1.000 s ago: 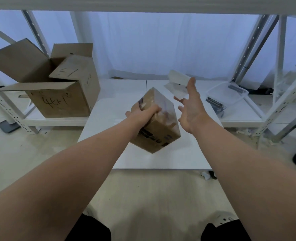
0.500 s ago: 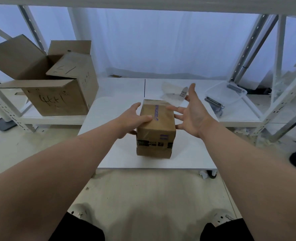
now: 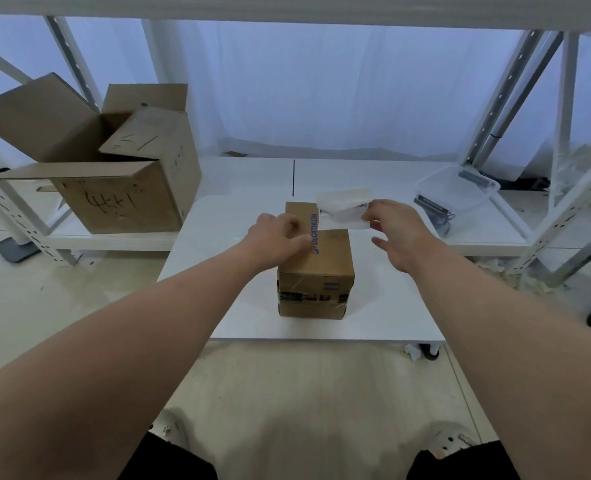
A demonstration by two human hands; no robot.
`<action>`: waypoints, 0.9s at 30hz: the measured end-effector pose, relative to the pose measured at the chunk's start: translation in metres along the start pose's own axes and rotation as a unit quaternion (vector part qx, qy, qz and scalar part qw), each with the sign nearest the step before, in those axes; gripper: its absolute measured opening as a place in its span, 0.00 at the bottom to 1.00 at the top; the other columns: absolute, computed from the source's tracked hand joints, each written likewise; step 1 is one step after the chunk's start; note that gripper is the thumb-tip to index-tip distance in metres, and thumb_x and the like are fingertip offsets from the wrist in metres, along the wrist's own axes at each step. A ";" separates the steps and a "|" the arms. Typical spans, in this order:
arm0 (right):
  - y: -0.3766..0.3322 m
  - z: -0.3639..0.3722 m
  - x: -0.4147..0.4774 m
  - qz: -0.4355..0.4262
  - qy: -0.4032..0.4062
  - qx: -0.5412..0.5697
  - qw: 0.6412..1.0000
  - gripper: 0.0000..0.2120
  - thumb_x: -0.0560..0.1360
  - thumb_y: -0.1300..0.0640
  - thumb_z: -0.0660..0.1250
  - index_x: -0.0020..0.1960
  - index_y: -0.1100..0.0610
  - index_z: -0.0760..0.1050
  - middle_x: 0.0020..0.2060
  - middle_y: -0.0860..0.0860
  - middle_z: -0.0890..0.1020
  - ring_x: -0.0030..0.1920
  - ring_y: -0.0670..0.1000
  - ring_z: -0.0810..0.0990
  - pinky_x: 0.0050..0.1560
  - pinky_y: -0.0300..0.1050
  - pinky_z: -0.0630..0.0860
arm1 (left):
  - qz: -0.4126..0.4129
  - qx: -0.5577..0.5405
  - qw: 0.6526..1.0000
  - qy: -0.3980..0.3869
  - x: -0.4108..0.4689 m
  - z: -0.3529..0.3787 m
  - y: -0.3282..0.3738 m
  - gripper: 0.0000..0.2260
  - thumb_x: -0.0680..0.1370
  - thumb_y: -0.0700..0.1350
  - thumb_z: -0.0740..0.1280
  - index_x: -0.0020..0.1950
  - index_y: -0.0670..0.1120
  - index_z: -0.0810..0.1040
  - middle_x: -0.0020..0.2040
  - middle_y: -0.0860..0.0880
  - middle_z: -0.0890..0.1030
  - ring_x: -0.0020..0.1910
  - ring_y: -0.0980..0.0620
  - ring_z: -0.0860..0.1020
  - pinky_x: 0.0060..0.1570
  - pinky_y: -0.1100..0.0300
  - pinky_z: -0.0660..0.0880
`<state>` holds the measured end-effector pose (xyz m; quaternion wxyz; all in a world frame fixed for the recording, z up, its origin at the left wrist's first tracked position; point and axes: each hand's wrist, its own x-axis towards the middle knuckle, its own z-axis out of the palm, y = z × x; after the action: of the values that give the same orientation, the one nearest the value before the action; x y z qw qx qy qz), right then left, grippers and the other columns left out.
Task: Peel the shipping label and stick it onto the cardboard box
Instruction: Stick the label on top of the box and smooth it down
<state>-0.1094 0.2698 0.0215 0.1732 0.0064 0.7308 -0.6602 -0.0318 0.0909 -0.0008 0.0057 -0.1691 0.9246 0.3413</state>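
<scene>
Right hand (image 3: 396,230), just right of frame centre, pinches the shipping label (image 3: 344,209) between thumb and forefinger, the other fingers spread below; the label hangs over the far right corner of the cardboard box (image 3: 316,268), presumably kept clear so its adhesive does not catch early. Left hand (image 3: 276,233) rests curled on the box's top left edge, apparently steadying it on the white table (image 3: 218,237). Both forearms reach forward, nearly straight. Whether the backing is already off cannot be told.

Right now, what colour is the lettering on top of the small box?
Blue, printed on the brown box; the head view shows it clearly.
</scene>
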 end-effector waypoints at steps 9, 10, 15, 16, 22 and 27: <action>0.001 0.021 -0.002 0.042 0.029 0.020 0.998 0.10 0.71 0.55 0.74 0.39 0.59 0.74 0.37 0.52 0.79 0.33 0.48 0.73 0.32 0.39 0.68 | -0.039 -0.185 0.973 -0.135 -0.010 -0.018 -0.006 0.22 0.76 0.43 0.69 0.68 0.50 0.68 0.56 0.45 0.76 0.49 0.49 0.79 0.44 0.58 0.80; 0.002 0.023 -0.002 0.055 0.027 0.023 0.998 0.10 0.70 0.56 0.74 0.42 0.60 0.75 0.38 0.52 0.81 0.32 0.48 0.75 0.31 0.38 0.70 | -0.034 -0.192 0.971 -0.139 -0.010 -0.017 -0.004 0.22 0.75 0.42 0.70 0.68 0.50 0.69 0.53 0.45 0.77 0.47 0.49 0.80 0.43 0.58 0.81; 0.007 0.033 0.002 0.064 0.049 0.028 0.996 0.20 0.68 0.58 0.76 0.56 0.65 0.77 0.50 0.59 0.83 0.50 0.58 0.83 0.54 0.55 0.80 | 0.022 -0.151 0.988 -0.001 -0.008 -0.012 0.005 0.06 0.78 0.41 0.63 0.54 0.44 0.74 0.51 0.47 0.76 0.48 0.48 0.75 0.52 0.50 0.78; 0.007 0.034 0.002 0.065 0.056 0.024 0.996 0.20 0.68 0.57 0.76 0.56 0.65 0.77 0.50 0.59 0.83 0.51 0.58 0.82 0.55 0.56 0.80 | 0.017 -0.184 0.982 0.035 -0.007 -0.013 0.007 0.05 0.78 0.41 0.61 0.51 0.43 0.73 0.50 0.46 0.77 0.47 0.49 0.75 0.54 0.47 0.76; 0.005 0.026 0.000 0.063 0.076 0.019 0.995 0.19 0.71 0.56 0.73 0.57 0.65 0.75 0.51 0.57 0.82 0.42 0.52 0.79 0.34 0.39 0.73 | 0.009 -0.348 0.937 0.030 -0.008 -0.018 0.017 0.04 0.78 0.39 0.62 0.45 0.46 0.70 0.53 0.42 0.81 0.52 0.47 0.79 0.53 0.53 0.78; 0.003 0.019 -0.002 0.063 0.052 0.001 0.997 0.16 0.72 0.57 0.73 0.55 0.65 0.76 0.47 0.56 0.81 0.31 0.47 0.74 0.28 0.36 0.68 | 0.041 -0.351 0.935 0.015 -0.007 -0.012 0.016 0.05 0.77 0.39 0.67 0.51 0.41 0.79 0.56 0.44 0.80 0.49 0.49 0.80 0.44 0.61 0.81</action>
<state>-0.1022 0.2524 0.0175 0.1761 0.0868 0.7362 -0.6476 -0.0290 0.0971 0.0191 -0.0821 -0.1278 0.7522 0.6412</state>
